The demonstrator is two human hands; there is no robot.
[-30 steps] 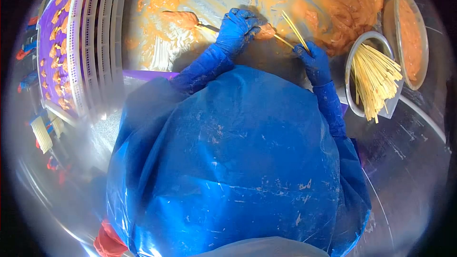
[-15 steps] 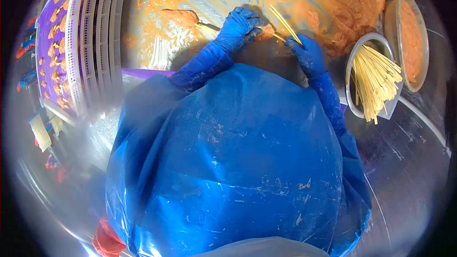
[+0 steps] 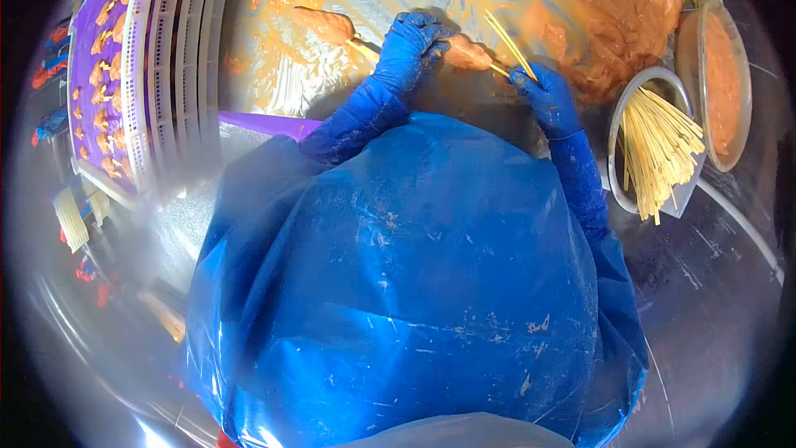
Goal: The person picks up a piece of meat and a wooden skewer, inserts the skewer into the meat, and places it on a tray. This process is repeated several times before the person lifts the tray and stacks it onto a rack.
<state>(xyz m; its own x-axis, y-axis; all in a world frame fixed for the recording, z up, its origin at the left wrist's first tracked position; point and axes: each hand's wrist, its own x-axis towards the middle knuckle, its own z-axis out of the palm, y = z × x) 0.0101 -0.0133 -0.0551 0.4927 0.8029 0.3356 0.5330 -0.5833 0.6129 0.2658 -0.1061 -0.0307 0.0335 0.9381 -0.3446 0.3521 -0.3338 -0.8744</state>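
Observation:
My left hand (image 3: 410, 50), in a blue glove, is closed on a piece of raw marinated meat (image 3: 467, 54) whose end sticks out past the fingers. A thin wooden skewer (image 3: 499, 70) runs from that meat to my right hand (image 3: 547, 101). Gripped in the same gloved right hand, more skewers (image 3: 510, 41) point up and to the left. Left of my left hand is another skewered piece of meat (image 3: 325, 25), its stick (image 3: 363, 51) reaching behind the wrist. Both hands are low over the metal worktop (image 3: 464, 99).
A heap of orange marinated meat (image 3: 618, 12) covers the back right. On the right, a container of bare skewers (image 3: 659, 145) stands beside a tub of marinated meat (image 3: 723, 83). Stacked white crates (image 3: 157, 75) rise at the left, the nearest with skewered meat on purple lining (image 3: 91, 37).
My right hand has shifted slightly right, away from my left. More of the meat between the hands shows past my left fingers. The whole view has moved a little.

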